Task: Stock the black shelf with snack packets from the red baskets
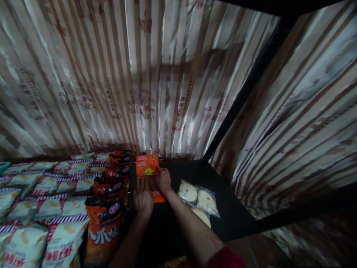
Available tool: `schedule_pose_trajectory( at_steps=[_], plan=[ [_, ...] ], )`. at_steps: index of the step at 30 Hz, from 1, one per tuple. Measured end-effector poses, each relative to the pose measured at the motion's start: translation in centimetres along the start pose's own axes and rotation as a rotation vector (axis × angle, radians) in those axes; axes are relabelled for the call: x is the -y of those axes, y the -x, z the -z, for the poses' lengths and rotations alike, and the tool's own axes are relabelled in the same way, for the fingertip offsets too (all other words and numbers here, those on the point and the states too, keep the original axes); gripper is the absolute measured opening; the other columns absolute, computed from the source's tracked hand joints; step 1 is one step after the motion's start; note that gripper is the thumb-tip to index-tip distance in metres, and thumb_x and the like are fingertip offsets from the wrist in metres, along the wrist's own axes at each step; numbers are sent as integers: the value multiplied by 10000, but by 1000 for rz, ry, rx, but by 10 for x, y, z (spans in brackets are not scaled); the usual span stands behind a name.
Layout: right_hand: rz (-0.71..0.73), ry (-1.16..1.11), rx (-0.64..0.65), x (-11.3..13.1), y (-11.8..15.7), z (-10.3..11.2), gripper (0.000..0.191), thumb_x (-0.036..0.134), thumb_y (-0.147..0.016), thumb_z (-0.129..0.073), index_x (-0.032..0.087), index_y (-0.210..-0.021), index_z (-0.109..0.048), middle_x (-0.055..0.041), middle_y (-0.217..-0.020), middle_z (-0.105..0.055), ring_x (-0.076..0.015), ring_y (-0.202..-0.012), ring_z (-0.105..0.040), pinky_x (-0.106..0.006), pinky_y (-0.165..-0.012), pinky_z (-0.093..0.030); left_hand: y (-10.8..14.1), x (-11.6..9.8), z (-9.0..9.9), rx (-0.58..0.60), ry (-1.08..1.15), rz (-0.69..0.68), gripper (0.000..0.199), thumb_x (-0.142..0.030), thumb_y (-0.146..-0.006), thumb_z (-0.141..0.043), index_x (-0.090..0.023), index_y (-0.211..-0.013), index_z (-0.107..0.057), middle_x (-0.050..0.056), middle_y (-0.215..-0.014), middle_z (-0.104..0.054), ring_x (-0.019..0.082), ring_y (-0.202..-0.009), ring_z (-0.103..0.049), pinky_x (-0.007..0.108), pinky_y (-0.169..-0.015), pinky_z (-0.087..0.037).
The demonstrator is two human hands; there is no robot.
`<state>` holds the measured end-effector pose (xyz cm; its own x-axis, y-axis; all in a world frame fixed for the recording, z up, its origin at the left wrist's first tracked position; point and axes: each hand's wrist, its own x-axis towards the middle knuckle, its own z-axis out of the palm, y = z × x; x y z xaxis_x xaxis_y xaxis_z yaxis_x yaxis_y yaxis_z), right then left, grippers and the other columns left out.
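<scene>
An orange snack packet with a clear window showing brown sticks is on the black shelf, close to the curtain at the back. Along the packet's left side lies my left hand, its fingers extended over the edge and holding it there. My right hand has its fingers curled over the packet's right edge. The undersides of both hands are hidden. To the right of my right forearm lie clear bags of round, pale flat pieces, one partly covered by that arm.
Rows of white snack bags with red and blue striped tops fill the left. Next to my left arm runs a column of orange and black snack bags. Behind hangs a shiny striped curtain; a dark post slants at right.
</scene>
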<state>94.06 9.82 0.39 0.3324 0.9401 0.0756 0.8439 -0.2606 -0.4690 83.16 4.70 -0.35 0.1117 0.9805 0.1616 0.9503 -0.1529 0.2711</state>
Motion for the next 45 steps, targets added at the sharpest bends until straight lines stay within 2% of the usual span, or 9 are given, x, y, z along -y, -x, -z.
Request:
schedule_pose_trajectory(
  at_steps=[4,8,15,24,29,33,39,45],
  plan=[
    [27,-7,4,12,3,-7,397,82,-814,-417,214,-1123,-628,-87,-1043,-615,-184,-973,-540,-234,-840,-387,-1,6,6,3,-69,15,503,-47,-802,-351,-96,-1287,-478,124,-1372,-442,258,-1330,-294,375,-1056,-313],
    [40,-16,-1,21,6,-12,396,85,-813,-414,206,-1124,-628,-92,-1048,-606,-188,-964,-529,-241,-847,-385,-1,12,7,-21,-118,42,498,-29,-804,-343,-106,-1270,-498,133,-1356,-457,259,-1314,-328,375,-1018,-362],
    [56,-17,-11,19,7,-17,415,88,-814,-415,202,-1165,-605,-95,-1060,-593,-188,-980,-513,-247,-873,-373,2,14,6,-59,-137,22,469,-53,-838,-325,-116,-1266,-506,129,-1347,-469,275,-1294,-359,387,-1005,-378],
    [35,-53,-20,22,8,-20,374,95,-821,-413,190,-1106,-636,-99,-1059,-599,-186,-986,-515,-246,-873,-377,0,13,12,-22,-176,49,472,-63,-835,-331,-165,-1252,-528,83,-1332,-501,258,-1287,-374,365,-1012,-372],
    [28,-51,-21,22,8,-23,362,88,-813,-415,180,-1074,-647,-108,-1055,-593,-190,-970,-516,-258,-873,-377,-1,14,7,-26,-172,46,462,-73,-836,-340,-127,-1260,-516,112,-1345,-479,266,-1281,-382,371,-1025,-359],
    [43,-44,-27,22,10,-24,381,98,-828,-411,195,-1135,-615,-105,-1055,-580,-195,-969,-502,-267,-866,-376,-1,15,3,-52,-180,39,453,-82,-838,-349,-131,-1254,-522,103,-1333,-495,266,-1276,-388,356,-1034,-349],
    [65,-39,-43,24,17,-23,415,101,-825,-419,186,-1203,-566,-109,-1101,-557,-205,-991,-478,-275,-891,-371,2,15,-7,-94,-154,25,447,-72,-843,-354,-79,-1266,-499,164,-1349,-461,294,-1289,-363,395,-1049,-334],
    [85,-64,-93,23,22,-29,359,172,-848,-443,184,-1186,-565,-117,-1159,-526,-223,-1037,-456,-296,-904,-376,2,15,-14,-161,-153,23,433,-74,-838,-375,-109,-1245,-518,172,-1331,-479,289,-1248,-424,427,-1026,-361]
  ],
)
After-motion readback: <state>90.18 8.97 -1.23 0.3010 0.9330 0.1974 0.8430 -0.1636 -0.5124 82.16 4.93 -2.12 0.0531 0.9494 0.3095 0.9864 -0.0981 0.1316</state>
